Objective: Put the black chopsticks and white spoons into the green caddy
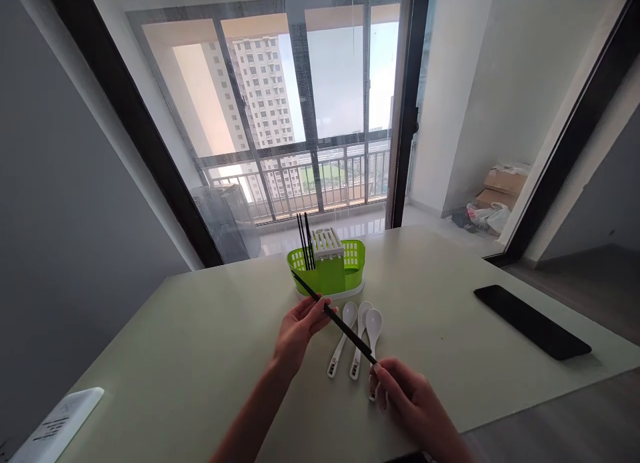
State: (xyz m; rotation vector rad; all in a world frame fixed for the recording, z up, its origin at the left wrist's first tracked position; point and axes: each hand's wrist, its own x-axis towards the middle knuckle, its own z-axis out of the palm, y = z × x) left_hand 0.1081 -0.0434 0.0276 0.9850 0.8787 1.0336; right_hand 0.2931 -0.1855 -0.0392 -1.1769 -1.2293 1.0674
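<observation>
Black chopsticks [349, 330] slant across the middle of the view, held between my two hands; whether it is one or a pair I cannot tell. My left hand [295, 333] pinches them near the middle, while the fingers of my right hand [407, 390] close on the lower end. Beneath them, three white spoons [375, 323] lie side by side on the table, bowls pointing away from me. The handle of the rightmost is partly hidden by my right hand. Just beyond stands a green utensil caddy [330, 276], with several black chopsticks [306, 246] upright in its left compartment.
A white slotted block [327, 242] tops the caddy's middle. The pale table [200, 343] carries a long black tray-like object [533, 322] at right and a white printed item [63, 423] at lower left. Behind it is a glass door with a dark frame [405, 110].
</observation>
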